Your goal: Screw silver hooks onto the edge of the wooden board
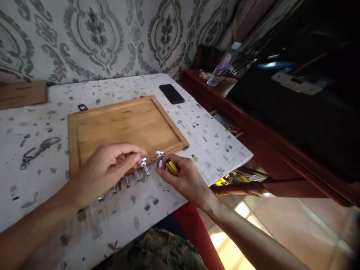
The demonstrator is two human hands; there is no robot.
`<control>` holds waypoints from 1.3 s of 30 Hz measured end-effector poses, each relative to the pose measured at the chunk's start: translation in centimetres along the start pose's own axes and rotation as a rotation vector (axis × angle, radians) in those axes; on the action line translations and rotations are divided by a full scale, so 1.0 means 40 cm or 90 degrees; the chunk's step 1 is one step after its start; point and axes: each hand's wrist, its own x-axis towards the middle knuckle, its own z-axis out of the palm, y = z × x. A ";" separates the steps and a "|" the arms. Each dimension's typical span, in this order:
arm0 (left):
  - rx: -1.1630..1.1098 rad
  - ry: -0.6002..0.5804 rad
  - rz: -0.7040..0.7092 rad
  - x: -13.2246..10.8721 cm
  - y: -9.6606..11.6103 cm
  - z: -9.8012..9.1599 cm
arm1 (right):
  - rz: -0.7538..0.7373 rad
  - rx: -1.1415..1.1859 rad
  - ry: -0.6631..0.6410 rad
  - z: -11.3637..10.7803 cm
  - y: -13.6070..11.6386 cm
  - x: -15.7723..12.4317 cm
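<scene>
A framed wooden board (120, 127) lies on the table, with several small metal hooks (136, 174) along its near edge. My left hand (112, 163) is over that edge, thumb and forefinger pinched beside a shiny metal hook (144, 166); whatever sits between the fingertips is too small to make out. To its right, my right hand (182, 172) is closed around a yellow-and-black screwdriver (172, 167), of which only the handle shows. Its thumb and forefinger are close to another small metal piece (160, 153) at the board's edge.
A black phone (171, 93) lies beyond the board on the patterned tablecloth (222, 150). At left are a metal clip chain (39, 150) and a piece of cardboard (24, 93). A plastic bottle (223, 65) stands on the red-brown cabinet (253, 131), whose drawer holds tools.
</scene>
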 end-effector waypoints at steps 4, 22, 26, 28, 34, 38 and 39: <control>0.101 0.068 0.058 0.006 -0.024 -0.025 | -0.002 -0.046 -0.062 -0.003 0.006 0.010; 0.251 -0.042 0.281 0.054 -0.123 0.013 | 0.029 -0.197 -0.113 0.006 -0.010 0.033; 0.249 -0.065 0.271 0.055 -0.127 0.010 | 0.013 -0.194 -0.099 0.009 -0.005 0.029; 0.238 -0.071 0.256 0.055 -0.124 0.006 | 0.003 -0.188 -0.097 0.009 -0.003 0.029; 0.213 -0.077 0.217 0.055 -0.123 0.000 | -0.005 -0.215 -0.106 0.008 0.003 0.029; 0.200 -0.067 0.218 0.056 -0.127 0.000 | -0.015 -0.218 -0.136 0.004 0.003 0.026; 0.197 -0.065 0.218 0.056 -0.126 0.000 | -0.016 -0.217 -0.145 0.002 0.003 0.025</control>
